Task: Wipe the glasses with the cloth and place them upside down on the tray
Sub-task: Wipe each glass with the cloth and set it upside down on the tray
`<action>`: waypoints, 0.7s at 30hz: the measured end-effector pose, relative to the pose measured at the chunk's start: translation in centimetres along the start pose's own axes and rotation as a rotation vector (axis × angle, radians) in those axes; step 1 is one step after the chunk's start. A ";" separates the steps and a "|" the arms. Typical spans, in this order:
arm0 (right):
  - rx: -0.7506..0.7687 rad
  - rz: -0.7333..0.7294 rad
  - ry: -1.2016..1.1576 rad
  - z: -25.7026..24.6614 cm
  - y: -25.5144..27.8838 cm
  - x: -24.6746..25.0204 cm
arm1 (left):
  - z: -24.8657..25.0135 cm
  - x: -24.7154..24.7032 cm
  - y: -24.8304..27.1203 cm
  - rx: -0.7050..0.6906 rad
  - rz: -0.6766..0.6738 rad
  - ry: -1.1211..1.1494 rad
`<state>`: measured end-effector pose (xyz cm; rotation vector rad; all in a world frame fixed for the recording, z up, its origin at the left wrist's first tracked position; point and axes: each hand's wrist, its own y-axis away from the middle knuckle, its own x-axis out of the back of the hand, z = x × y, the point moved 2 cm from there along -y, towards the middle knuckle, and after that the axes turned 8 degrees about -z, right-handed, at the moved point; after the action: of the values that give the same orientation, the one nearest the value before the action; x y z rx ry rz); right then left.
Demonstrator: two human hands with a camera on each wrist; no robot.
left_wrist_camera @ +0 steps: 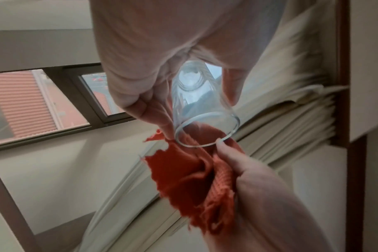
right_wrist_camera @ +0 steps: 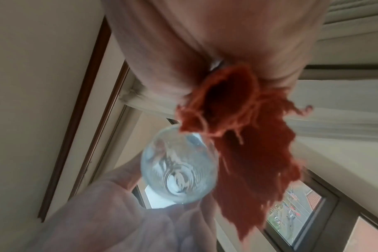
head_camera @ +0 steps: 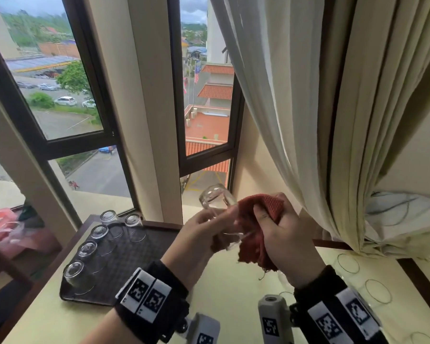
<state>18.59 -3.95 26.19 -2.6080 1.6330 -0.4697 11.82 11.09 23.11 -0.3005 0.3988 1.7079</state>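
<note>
You hold a clear glass (head_camera: pixel 217 207) above the pale tabletop (head_camera: pixel 224 294), base tilted up toward the window (head_camera: pixel 206 95), as you work a red cloth (head_camera: pixel 258 227) at its open rim. Your left hand (head_camera: pixel 199 234) wraps the glass around its body, fingers and thumb curled on the wall, which keeps the mouth free for the cloth. Your right hand (head_camera: pixel 288 234) clenches the bunched cloth, and the left wrist view shows a fingertip (left_wrist_camera: pixel 221 142) touching the rim (left_wrist_camera: pixel 205 136) with red fabric lying behind the opening. How far the cloth reaches inside is hard to tell.

To your left, a dark tray (head_camera: pixel 124 264) carries six glasses (head_camera: pixel 85 252) set mouth down along its left and far edges, the order suggesting a row being filled in turn. The near and right part of the tray is open, likely the spot for this one. At your right, the faint rims of more glasses (head_camera: pixel 348 263) stand upright on the table near the curtain (head_camera: pixel 333 120), seemingly awaiting wiping. The job looks well under way, with the glass in hand being wiped and not yet turned onto the tray.
</note>
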 end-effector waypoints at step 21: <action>0.343 -0.261 0.666 -2.7 2.9 -4.8 | 2.5 0.6 1.0 -0.155 -0.142 0.193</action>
<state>13.41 -0.61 27.11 -2.5342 1.1483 -1.6093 10.75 12.55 25.18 -0.5968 0.3767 1.5782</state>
